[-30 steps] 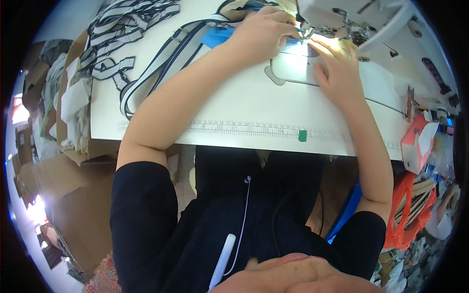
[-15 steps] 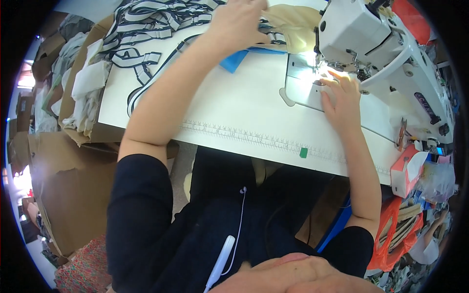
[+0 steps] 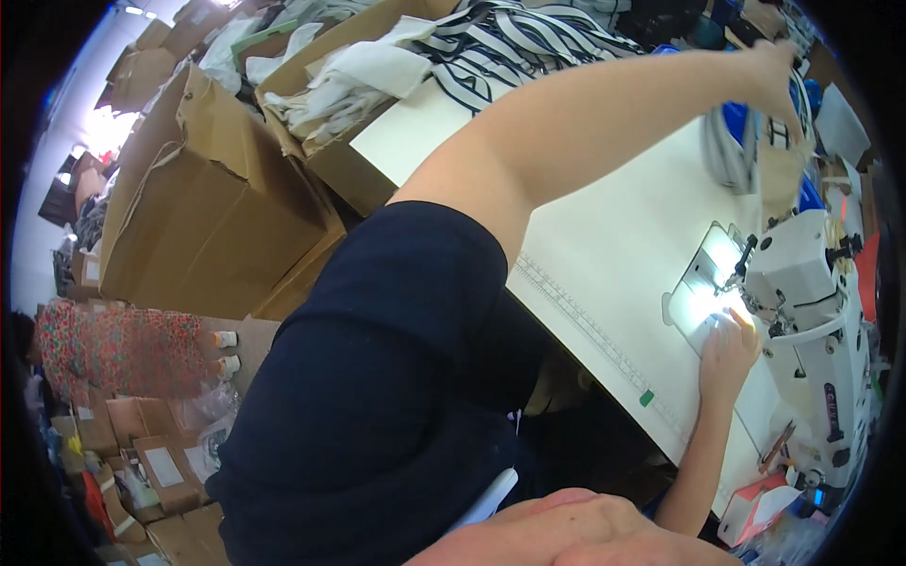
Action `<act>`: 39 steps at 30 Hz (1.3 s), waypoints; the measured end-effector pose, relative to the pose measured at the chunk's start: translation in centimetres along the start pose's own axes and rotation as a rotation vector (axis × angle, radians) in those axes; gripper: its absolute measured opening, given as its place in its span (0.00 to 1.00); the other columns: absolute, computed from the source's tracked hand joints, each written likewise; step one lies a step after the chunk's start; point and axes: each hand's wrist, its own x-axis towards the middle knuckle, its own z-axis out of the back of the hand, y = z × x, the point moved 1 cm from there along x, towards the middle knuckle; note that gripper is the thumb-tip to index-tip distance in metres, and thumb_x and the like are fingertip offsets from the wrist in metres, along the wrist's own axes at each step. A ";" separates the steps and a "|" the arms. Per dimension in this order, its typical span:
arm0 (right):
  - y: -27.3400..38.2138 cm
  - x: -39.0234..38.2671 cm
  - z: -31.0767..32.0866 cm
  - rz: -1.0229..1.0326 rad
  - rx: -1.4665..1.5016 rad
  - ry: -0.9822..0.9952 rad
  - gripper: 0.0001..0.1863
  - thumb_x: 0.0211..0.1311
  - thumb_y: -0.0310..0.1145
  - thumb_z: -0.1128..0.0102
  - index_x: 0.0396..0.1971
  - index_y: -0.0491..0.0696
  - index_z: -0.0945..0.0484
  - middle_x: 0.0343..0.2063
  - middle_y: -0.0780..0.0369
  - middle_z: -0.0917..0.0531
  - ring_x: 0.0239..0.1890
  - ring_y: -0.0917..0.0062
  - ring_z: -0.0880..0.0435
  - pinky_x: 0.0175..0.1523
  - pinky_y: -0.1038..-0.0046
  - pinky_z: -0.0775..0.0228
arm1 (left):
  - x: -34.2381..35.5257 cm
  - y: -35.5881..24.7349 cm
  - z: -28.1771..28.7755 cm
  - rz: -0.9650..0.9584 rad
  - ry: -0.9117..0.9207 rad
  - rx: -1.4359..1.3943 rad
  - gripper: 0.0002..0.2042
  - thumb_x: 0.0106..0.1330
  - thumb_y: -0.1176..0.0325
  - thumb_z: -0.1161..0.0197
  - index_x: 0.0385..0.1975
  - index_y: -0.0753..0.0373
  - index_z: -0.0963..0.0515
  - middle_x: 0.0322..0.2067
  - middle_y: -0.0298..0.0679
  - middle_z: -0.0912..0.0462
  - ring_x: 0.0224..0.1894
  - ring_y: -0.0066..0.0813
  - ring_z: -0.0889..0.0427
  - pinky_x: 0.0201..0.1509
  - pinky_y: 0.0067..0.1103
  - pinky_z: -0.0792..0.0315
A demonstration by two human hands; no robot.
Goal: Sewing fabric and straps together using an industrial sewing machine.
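Note:
My left arm stretches across the white table to its far right end. There my left hand (image 3: 772,85) is smeared by motion, close above a beige cloth piece (image 3: 780,181) and a folded grey-and-white bundle (image 3: 729,160). Whether its fingers hold anything does not show. My right hand (image 3: 729,351) rests by the needle area of a white sewing machine (image 3: 802,255), fingers bent and drawn together over the lit metal plate (image 3: 700,283). Glare from the lamp washes out the fingertips and whatever is between them.
Black-and-white striped straps (image 3: 528,42) are heaped at the far left of the table, beside a carton of white cloth (image 3: 368,80). Snips (image 3: 779,445) and a pink-and-white tissue box (image 3: 755,509) lie near right. A person in floral clothing (image 3: 123,349) stands behind at left.
The head view has turned left. My left hand has swung away from the cloth and straps beside the machine to the table's far end. My right hand stays at the needle.

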 end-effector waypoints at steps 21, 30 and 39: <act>1.7 1.4 -0.9 0.049 0.128 -0.004 0.12 0.56 0.27 0.43 0.41 0.47 0.22 0.46 0.59 0.21 0.50 0.63 0.26 0.57 0.61 0.38 | -18.1 19.9 17.1 -0.002 0.227 1.123 0.22 0.58 0.56 0.32 0.52 0.51 0.24 0.59 0.36 0.26 0.66 0.37 0.34 0.68 0.33 0.39; 2.4 1.8 -0.5 0.094 0.095 -0.038 0.10 0.55 0.25 0.42 0.39 0.45 0.23 0.43 0.58 0.21 0.47 0.62 0.24 0.56 0.62 0.37 | -18.8 10.6 14.6 -0.032 0.335 0.332 0.10 0.64 0.66 0.38 0.42 0.62 0.20 0.33 0.43 0.17 0.36 0.41 0.19 0.42 0.30 0.26; 4.3 1.7 1.4 0.137 0.465 0.113 0.33 0.52 0.45 0.31 0.56 0.44 0.27 0.47 0.56 0.21 0.52 0.62 0.25 0.61 0.63 0.40 | -24.7 -1.6 3.6 -0.086 0.726 0.116 0.09 0.64 0.60 0.40 0.35 0.59 0.20 0.28 0.43 0.16 0.34 0.46 0.17 0.40 0.36 0.25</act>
